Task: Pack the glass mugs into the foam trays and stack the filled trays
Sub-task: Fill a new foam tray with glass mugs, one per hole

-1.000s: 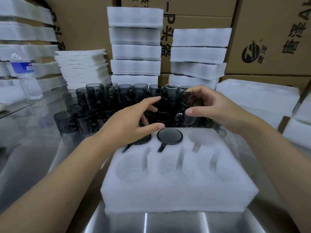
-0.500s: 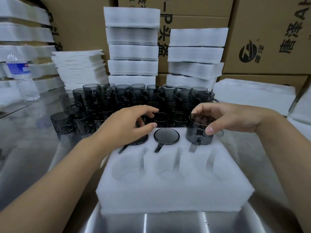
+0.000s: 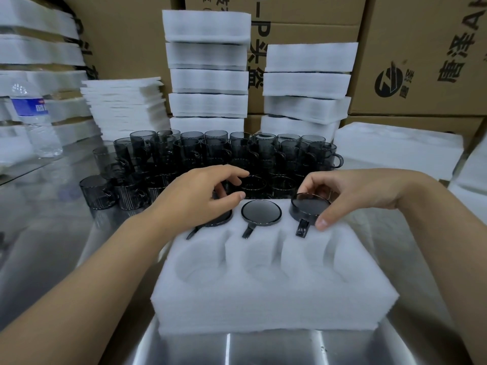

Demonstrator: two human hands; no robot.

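**Slick glass, soft foam: grip the wall, not the handle**

Nearest you, the white foam tray with moulded round pockets (image 3: 274, 299) sits on the shiny steel table (image 3: 52, 233). Its front row of three pockets is empty. The foam looks light and yielding, so it will likely dent under a hard thumb and may slide on the steel when you push down.

In the back row, your right hand (image 3: 350, 196) pinches the smoky grey glass mug (image 3: 309, 206) upside down, thumb on the near side and fingers curled round the far side. The mug is partly sunk in the right-hand pocket, and its handle (image 3: 302, 229) lies in the slot toward you. Expect it to be rigid, smooth, slippery and easy to chip. Hold the round wall rather than the thin handle, and press evenly on the flat base.

Beside it, the second grey mug (image 3: 261, 212) sits flush in the middle pocket. The third grey mug (image 3: 220, 219) fills the left pocket, half hidden under your left hand (image 3: 195, 198). That hand hovers with loosely bent fingers and grips nothing I can see.

Beyond the tray, the loose grey mugs (image 3: 210, 151) stand rim up, crowded and touching. Lift each one straight up so it doesn't knock its neighbours. Farther back, two stacks of white foam trays (image 3: 208, 77) rise against brown cardboard boxes (image 3: 421, 48).
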